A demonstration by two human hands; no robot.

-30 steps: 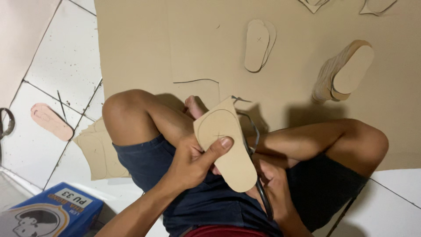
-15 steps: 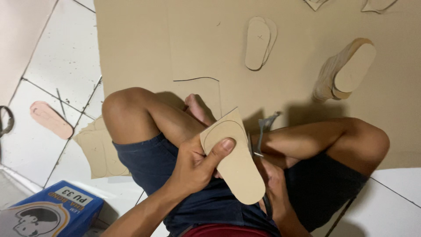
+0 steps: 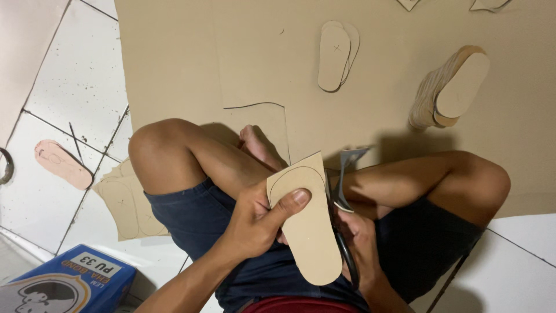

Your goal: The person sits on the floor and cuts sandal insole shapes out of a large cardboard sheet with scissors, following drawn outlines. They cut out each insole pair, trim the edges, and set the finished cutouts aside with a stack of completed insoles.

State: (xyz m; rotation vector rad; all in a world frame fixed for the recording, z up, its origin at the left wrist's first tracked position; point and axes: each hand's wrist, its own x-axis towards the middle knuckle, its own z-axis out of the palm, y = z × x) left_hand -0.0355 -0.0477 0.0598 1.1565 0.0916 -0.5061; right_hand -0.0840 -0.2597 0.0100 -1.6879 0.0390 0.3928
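I sit cross-legged on a large tan cardboard sheet. My left hand grips a sole-shaped cardboard piece, thumb across its face; the toe end carries a drawn curve and uncut corners. My right hand is mostly hidden behind that piece and holds scissors, whose blades stand open along the piece's right edge near the toe.
A tall stack of cut soles lies at the right on the sheet, a small pair of soles in the middle top. A pinkish sole lies on the white tiles at left, cardboard offcuts by my knee, a blue box bottom left.
The cardboard piece has turned more upright and shifted slightly down. The scissors have moved up along its right edge, and a thin trimmed strip that curled off earlier is gone.
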